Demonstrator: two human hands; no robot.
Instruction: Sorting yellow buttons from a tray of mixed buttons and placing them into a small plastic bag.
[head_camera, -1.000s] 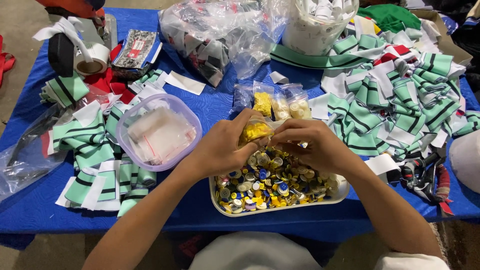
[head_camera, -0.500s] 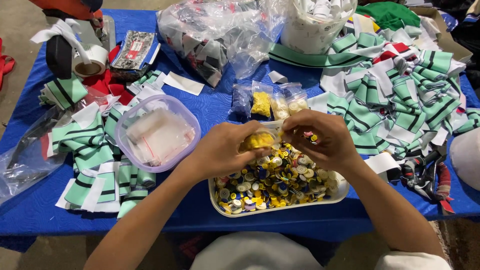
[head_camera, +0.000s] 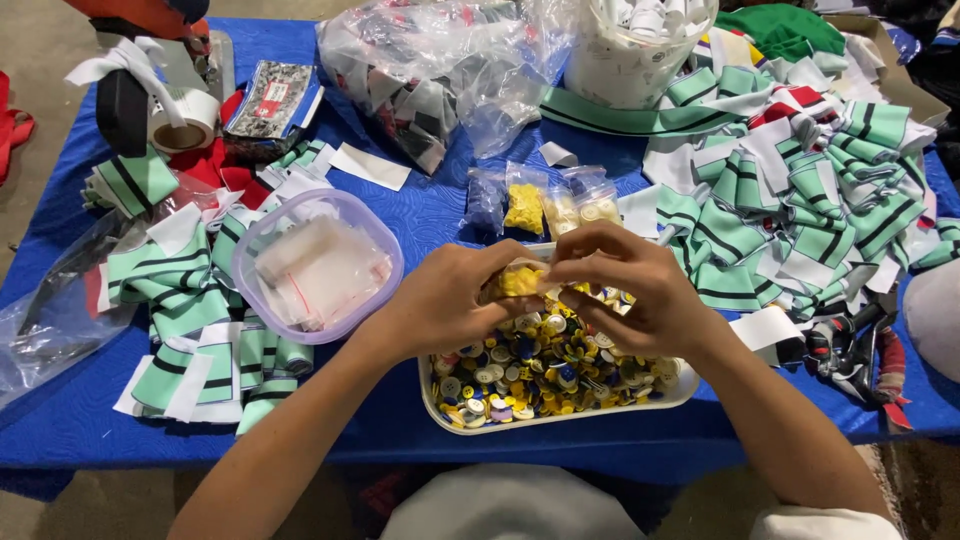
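Note:
A white tray (head_camera: 560, 418) full of mixed yellow, blue and white buttons sits at the table's near edge. Just above it, my left hand (head_camera: 440, 300) and my right hand (head_camera: 625, 285) together pinch a small clear bag of yellow buttons (head_camera: 518, 281). The left hand grips the bag's left side, and the right hand's fingers close on its top right. Beyond the hands, several small filled button bags (head_camera: 540, 205) lie on the blue tablecloth (head_camera: 60, 420).
A clear plastic bowl (head_camera: 262, 230) of empty little bags stands left of the tray. Green-and-white striped fabric pieces pile up at the left (head_camera: 185, 300) and right (head_camera: 790, 190). A tape roll (head_camera: 185, 120), a big clear bag (head_camera: 440, 70) and a white bucket (head_camera: 630, 55) stand at the back.
Both hands lifted the small bag slightly off the tray and brought it up between them. The right hand's fingers moved onto the bag's top.

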